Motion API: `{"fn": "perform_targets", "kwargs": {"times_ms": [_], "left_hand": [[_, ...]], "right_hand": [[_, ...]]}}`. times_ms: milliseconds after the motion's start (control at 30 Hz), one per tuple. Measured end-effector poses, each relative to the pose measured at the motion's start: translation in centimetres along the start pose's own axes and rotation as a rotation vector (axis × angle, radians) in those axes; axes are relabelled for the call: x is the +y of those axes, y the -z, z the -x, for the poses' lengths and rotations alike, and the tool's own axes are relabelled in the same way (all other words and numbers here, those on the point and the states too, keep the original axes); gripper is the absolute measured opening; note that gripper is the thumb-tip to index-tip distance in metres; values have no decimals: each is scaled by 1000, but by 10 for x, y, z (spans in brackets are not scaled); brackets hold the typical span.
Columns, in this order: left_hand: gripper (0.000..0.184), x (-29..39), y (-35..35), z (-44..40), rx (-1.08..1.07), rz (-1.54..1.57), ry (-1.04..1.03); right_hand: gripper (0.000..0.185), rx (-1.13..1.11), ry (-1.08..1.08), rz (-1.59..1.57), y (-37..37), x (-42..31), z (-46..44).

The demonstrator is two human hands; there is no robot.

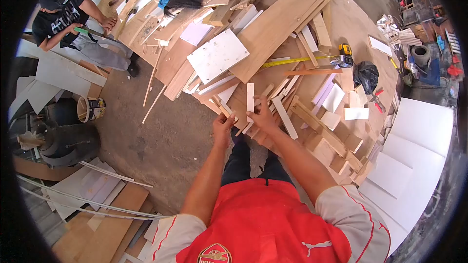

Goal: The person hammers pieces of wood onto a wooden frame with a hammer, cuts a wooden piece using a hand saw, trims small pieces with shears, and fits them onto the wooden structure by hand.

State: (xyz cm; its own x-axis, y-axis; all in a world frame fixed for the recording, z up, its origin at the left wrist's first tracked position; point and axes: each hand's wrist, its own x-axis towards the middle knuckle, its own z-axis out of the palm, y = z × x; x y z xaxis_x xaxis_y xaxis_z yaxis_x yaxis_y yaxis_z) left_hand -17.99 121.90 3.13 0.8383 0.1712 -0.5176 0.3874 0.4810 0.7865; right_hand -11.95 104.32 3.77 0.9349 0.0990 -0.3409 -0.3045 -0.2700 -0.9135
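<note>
My right hand (pixel 263 116) pinches a short white strip of wood (pixel 250 98), which stands up from the fingers near the front edge of the workbench. My left hand (pixel 223 125) is closed around a small pale wooden piece (pixel 225 108) just to its left. The two hands are close together but apart. Another white strip (pixel 284 118) lies right of my right hand on loose wooden offcuts. Behind the hands are a white board with small marks (pixel 218 56) and a long brown plank (pixel 278 31).
A yellow tape measure (pixel 344 56), a black plastic bag (pixel 365 76) and red pliers (pixel 376 101) lie at the right. A co-worker (pixel 70 19) stands at the upper left. A bucket (pixel 91 109) and stacked boards (pixel 105 219) are on the floor.
</note>
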Motion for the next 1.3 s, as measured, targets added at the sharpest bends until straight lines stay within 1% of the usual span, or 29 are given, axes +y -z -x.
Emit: {"fn": "perform_targets", "kwargs": {"times_ms": [67,167,200,300,333,400,433,500,600,700,733,833,933,1033,1100,1133,1200,1300], "left_hand": [[43,8,-14,8,-50,82,3],[47,19,-36,21,-157,192,19],[49,20,-43,26,-198,225,27],[49,21,-68,43,-343,323,-8],[50,22,-76,49,-373,330,-33],[51,23,-92,63,-433,344,-84],[49,23,-100,70,-430,377,-101],[43,25,-116,87,-422,444,-134],[47,26,-138,109,-428,440,-178],[61,18,-151,127,-503,409,-205],[61,15,-155,132,-505,411,-209],[63,2,-166,149,-495,429,-211],[63,-11,-176,162,-461,447,-204],[58,-19,-180,171,-425,424,-216],[53,-23,-179,173,-408,400,-237],[50,-27,-176,173,-384,393,-206],[43,-37,-166,166,-337,377,-140],[38,-60,-140,153,-71,164,-14]], "right_hand": [[52,-68,-86,-264,22,-4,12],[55,-316,-178,-412,57,-15,26],[57,-335,-174,-461,65,-19,33],[52,-398,-192,-537,92,-56,63],[51,-428,-156,-536,101,-72,75],[52,-404,-116,-530,118,-87,98],[53,-392,-96,-527,125,-89,108],[53,-441,-49,-541,143,-87,125],[52,-470,20,-481,166,-86,152],[49,-484,31,-447,186,-87,178],[49,-491,26,-445,192,-86,185],[49,-474,82,-391,205,-75,199],[53,-524,97,-371,220,-72,211],[57,-447,309,-216,226,-74,223],[61,-414,406,-110,226,-65,220],[63,-397,451,-58,225,-57,218],[66,-401,351,62,219,-40,210],[65,-407,79,154,204,-32,204]]}}
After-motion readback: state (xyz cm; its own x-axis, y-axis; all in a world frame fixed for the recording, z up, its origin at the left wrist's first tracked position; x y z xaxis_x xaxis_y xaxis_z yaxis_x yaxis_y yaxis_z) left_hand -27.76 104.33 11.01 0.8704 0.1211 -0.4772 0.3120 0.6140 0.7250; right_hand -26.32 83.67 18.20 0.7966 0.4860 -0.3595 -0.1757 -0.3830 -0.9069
